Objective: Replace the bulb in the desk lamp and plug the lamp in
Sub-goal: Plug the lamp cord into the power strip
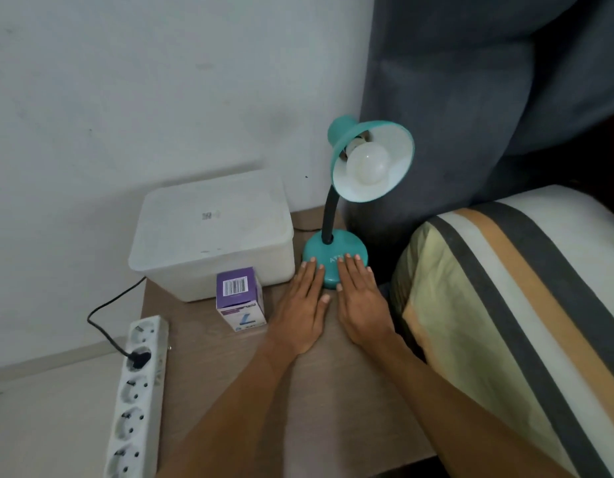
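Note:
A teal desk lamp (336, 248) with a black gooseneck stands at the back of a wooden bedside table (333, 391). A white bulb (367, 163) sits in its shade, which faces me. My left hand (300, 310) and my right hand (362, 298) lie flat, palms down, side by side, fingertips resting on the lamp's round base. Both hold nothing. A purple and white bulb box (240, 298) stands left of my left hand. A black plug (138, 358) with a black cord sits in the second socket of a white power strip (136, 398) at the table's left.
A white lidded plastic box (212, 232) stands behind the bulb box, against the wall. A striped pillow (505, 305) on a dark padded headboard (471, 81) borders the table on the right. The floor lies to the left, below the power strip.

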